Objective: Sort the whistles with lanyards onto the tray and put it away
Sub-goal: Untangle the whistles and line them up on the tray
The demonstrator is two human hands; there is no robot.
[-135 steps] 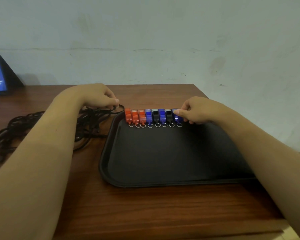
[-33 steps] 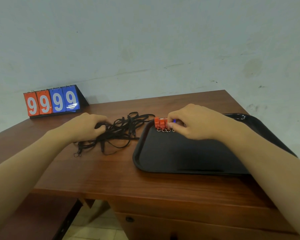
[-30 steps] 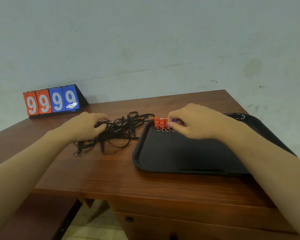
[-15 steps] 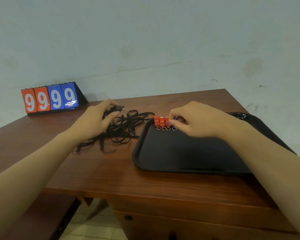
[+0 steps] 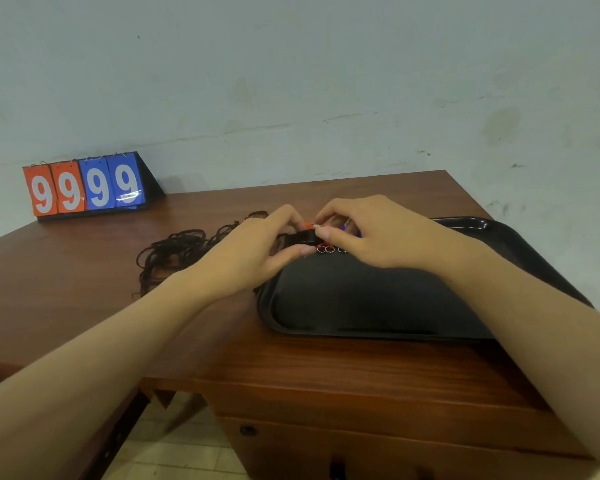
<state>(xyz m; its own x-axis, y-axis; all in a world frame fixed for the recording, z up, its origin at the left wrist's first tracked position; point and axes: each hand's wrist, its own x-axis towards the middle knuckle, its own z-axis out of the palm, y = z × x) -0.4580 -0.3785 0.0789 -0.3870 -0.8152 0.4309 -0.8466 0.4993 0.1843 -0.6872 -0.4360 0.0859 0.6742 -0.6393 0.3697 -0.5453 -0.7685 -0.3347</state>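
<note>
Pinching a black lanyard end between them, the left hand and right hand met over the whistles at the tray's eleven o'clock corner (mostly hidden). Tugging the tangled lanyards at nine o'clock could have dragged the row askew.

A wooden table fills the centre and lower part of the frame, its top dark reddish-brown with a visible grain. A drawer front sits below the near edge at lower centre, with a small dark round fitting on it. At upper left, a flip scoreboard stands on the table's far edge against the wall, showing two orange and two blue cards, each reading 9. A pale, stained wall spans the top. Light floor tiles show at the bottom.
</note>
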